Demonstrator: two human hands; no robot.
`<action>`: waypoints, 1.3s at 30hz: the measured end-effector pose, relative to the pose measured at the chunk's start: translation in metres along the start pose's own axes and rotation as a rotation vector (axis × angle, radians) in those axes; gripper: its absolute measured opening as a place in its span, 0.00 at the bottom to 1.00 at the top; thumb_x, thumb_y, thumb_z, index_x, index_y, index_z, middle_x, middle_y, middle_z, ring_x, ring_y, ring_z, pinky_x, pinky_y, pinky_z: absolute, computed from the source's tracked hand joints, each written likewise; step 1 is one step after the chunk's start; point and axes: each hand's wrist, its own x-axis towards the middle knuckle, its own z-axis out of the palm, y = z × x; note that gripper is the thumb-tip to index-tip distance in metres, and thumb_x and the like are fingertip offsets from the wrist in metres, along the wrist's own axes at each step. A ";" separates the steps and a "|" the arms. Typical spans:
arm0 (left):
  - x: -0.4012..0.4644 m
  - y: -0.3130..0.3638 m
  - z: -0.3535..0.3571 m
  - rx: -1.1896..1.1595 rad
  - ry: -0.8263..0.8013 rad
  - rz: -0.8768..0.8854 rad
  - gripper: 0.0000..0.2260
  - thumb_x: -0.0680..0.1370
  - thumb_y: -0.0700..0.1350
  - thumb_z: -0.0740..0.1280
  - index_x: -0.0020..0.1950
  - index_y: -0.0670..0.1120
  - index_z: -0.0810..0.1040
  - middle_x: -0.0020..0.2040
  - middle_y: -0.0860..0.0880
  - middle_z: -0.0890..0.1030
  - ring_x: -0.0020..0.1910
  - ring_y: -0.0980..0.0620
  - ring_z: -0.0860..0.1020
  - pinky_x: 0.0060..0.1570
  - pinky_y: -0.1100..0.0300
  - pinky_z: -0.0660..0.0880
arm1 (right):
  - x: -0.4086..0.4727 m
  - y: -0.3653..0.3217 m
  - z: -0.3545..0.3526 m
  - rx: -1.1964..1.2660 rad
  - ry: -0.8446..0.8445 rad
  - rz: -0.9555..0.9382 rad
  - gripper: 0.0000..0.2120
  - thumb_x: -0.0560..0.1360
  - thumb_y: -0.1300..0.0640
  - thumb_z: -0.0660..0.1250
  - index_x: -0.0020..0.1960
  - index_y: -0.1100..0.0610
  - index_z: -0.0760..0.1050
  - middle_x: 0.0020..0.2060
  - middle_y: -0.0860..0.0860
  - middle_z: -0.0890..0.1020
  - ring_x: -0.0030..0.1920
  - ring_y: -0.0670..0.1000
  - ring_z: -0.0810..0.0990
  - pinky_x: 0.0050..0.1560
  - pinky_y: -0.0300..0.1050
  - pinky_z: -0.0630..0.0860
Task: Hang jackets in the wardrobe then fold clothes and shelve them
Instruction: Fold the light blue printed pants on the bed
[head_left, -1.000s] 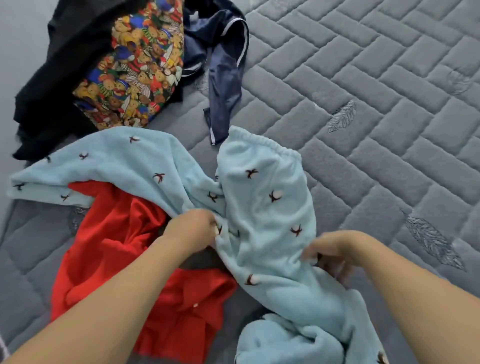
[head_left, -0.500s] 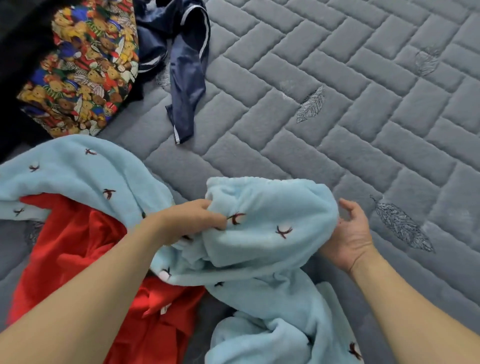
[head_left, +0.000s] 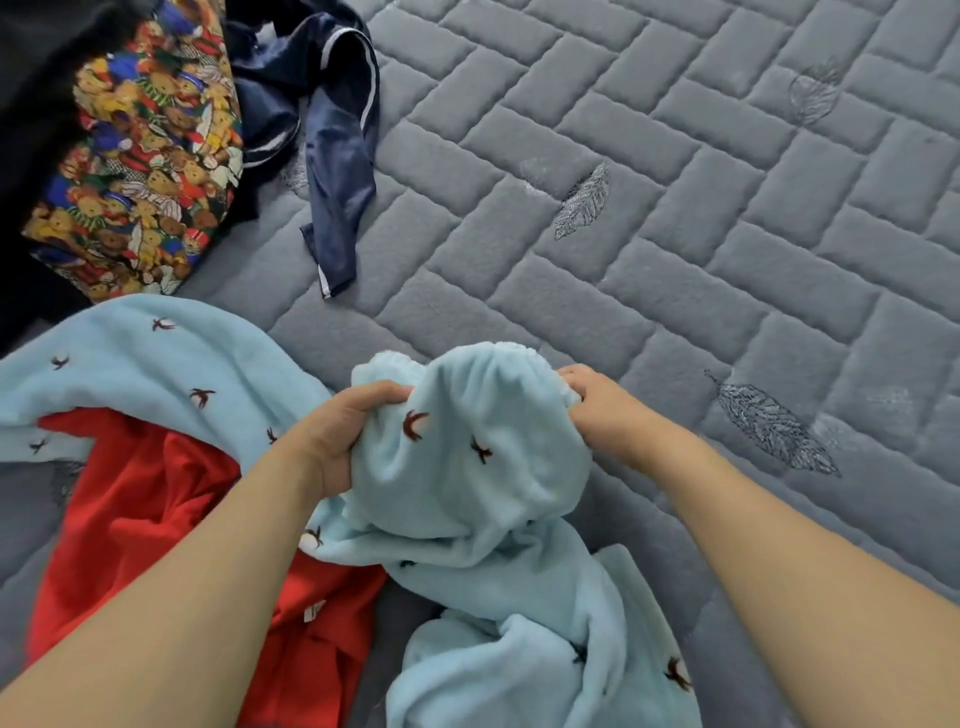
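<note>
While my left hand (head_left: 340, 441) and right hand (head_left: 597, 410) each clutch the bunched pale blue fleece garment (head_left: 483, 483), a red garment (head_left: 150, 519) lies beside it on the quilted mattress (head_left: 675, 234).

left hand (head_left: 337, 441) and right hand (head_left: 597, 410) gripping light blue fleece garment (head_left: 478, 467), grey quilted mattress (head_left: 675, 234)

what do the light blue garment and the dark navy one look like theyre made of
Light blue garment, gripped by the left hand and right hand: looks like plush fleece, with a matte, fuzzy nap and thick soft folds. Navy garment: seems a thin, smooth synthetic, satin or tricot perhaps, given its slight sheen and limp drape.
</note>
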 end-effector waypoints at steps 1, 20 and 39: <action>-0.001 0.001 0.000 -0.035 -0.002 0.062 0.16 0.64 0.49 0.76 0.48 0.42 0.86 0.46 0.41 0.85 0.43 0.44 0.84 0.43 0.53 0.81 | -0.003 0.003 -0.002 -0.040 0.014 -0.006 0.12 0.67 0.56 0.72 0.38 0.64 0.74 0.34 0.56 0.78 0.34 0.49 0.73 0.35 0.45 0.71; -0.162 0.037 0.098 0.431 0.148 0.307 0.18 0.68 0.49 0.78 0.54 0.46 0.82 0.49 0.46 0.86 0.51 0.44 0.84 0.52 0.50 0.81 | -0.156 -0.076 -0.065 -0.988 0.194 -0.239 0.05 0.76 0.63 0.61 0.48 0.61 0.76 0.47 0.54 0.70 0.54 0.58 0.72 0.48 0.51 0.72; -0.445 0.138 0.211 0.752 0.683 1.253 0.06 0.74 0.52 0.70 0.47 0.53 0.77 0.39 0.60 0.78 0.37 0.67 0.76 0.36 0.71 0.70 | -0.369 -0.213 -0.135 -0.562 0.484 -0.086 0.17 0.73 0.56 0.68 0.53 0.54 0.61 0.49 0.57 0.76 0.44 0.57 0.75 0.42 0.50 0.72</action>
